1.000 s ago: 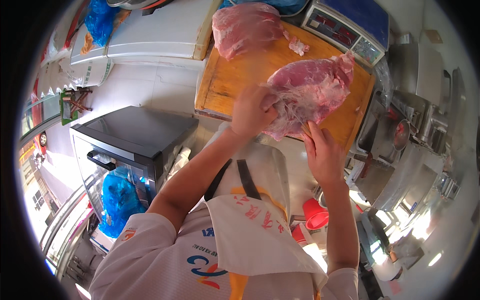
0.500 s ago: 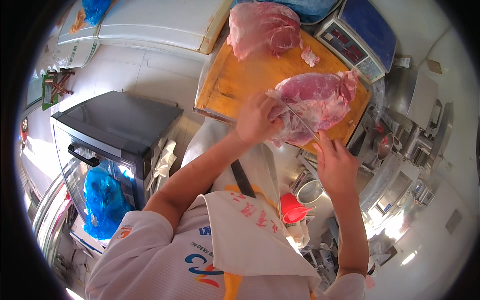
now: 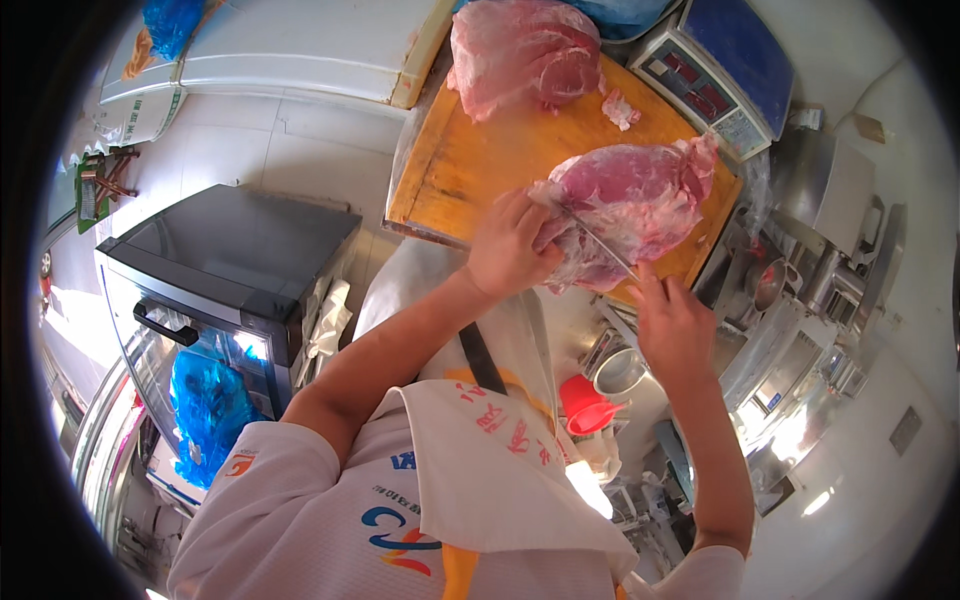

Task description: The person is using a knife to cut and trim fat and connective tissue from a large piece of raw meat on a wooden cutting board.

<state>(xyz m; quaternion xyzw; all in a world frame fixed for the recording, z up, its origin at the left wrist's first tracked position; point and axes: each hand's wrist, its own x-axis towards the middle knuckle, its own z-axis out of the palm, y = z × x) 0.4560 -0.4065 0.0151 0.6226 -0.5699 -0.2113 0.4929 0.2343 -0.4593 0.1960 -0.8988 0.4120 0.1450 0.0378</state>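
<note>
The left hand [image 3: 513,243] is closed, its curled fingers gripping the pale, membrane-covered left edge of a large pink-red piece of raw meat [image 3: 645,185]. The right hand [image 3: 675,322] is closed around the handle of a thin, straight knife with a narrow silver metal blade [image 3: 606,243]; the handle is mostly hidden by the fingers. The blade runs slantwise up and to the left from the right hand, across the whitish membrane of the meat, with its far end near the left hand. How deep the edge sits in the meat is hard to tell at this angle.

The gripped meat lies on the right part of a thick orange-brown wooden cutting board [image 3: 480,165], its lower part reaching the board's near edge. At the far end of the board rests a 2nd rounded pink piece of raw meat [image 3: 525,55], with 1 small pale-pink meat scrap [image 3: 620,109] just beside it. A grey weighing scale with a blue top [image 3: 735,55] stands beyond the board's right side.

To the left stands a dark grey box-shaped cabinet [image 3: 235,240] with a black handle; a crumpled blue plastic bag [image 3: 208,405] shows at its front. A red plastic scoop [image 3: 588,405] is low on the right, near a round silver metal pot [image 3: 620,372].
</note>
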